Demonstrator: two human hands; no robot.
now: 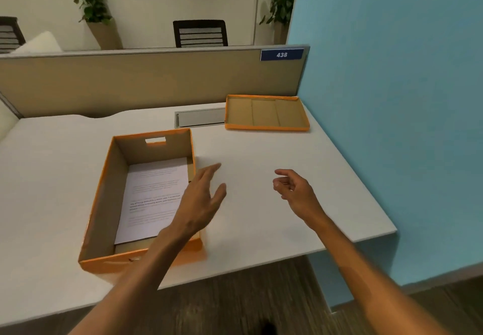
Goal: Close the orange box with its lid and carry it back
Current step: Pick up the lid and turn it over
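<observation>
My left hand [202, 198] has its fingers spread flat and loose, gripping nothing; it hovers over the right wall of the orange box [104, 204], with the forearm crossing the box's near right corner. My right hand [292, 191] is in the air above bare desk, fingers softly curled toward the palm, also empty.

The box sits open on the white desk [261, 157], toward its left and near the front edge, with a printed sheet of paper [154, 193] lying flat on its floor. A handle slot is cut in its far wall. The lid [266, 112] lies well apart from the box, at the desk's far right corner beside a blue wall [392, 99], upside down, so its brown cardboard inside faces up.

I judge that the closing step has not yet begun: neither hand touches the lid. The next move, as I read it, calls for reaching forward and right to the lid, gripping its rim, flipping it over, and bringing it squarely onto the box's top edges before lifting the box.
</observation>
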